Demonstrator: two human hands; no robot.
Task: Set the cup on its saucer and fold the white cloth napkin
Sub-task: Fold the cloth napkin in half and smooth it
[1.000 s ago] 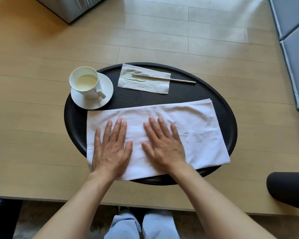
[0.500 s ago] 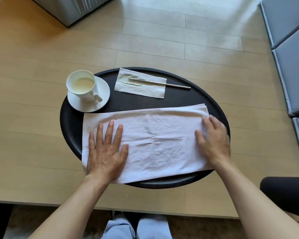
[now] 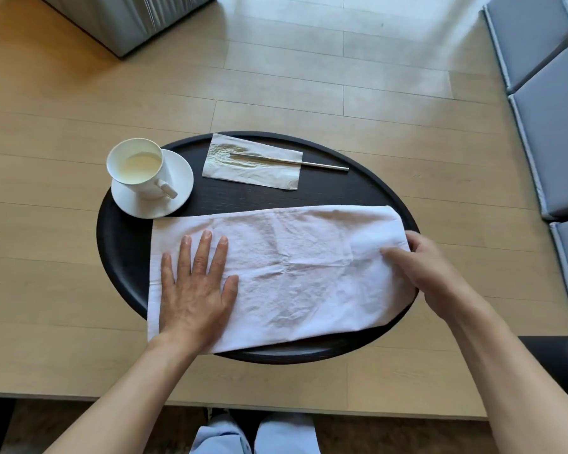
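The cup (image 3: 138,168) already sits on its saucer (image 3: 153,191) at the far left of the round black tray (image 3: 122,244), handle turned toward the person, so that half of the job looks done. What's left is the napkin (image 3: 292,273) — it lies across the near half of the tray as a long white band, apparently folded once and wanting at least another fold. The left hand (image 3: 195,286) lies flat on its left end, fingers spread, pinning it down; the right hand (image 3: 420,267) is at the right end, thumb on top and fingers curled round the edge, seemingly pinching it to bring it over. The cup holds a pale, milky drink, roughly half full. Behind the napkin, a paper sleeve (image 3: 251,162) holds a thin metal stick (image 3: 322,165) — its tip pokes out to the right.
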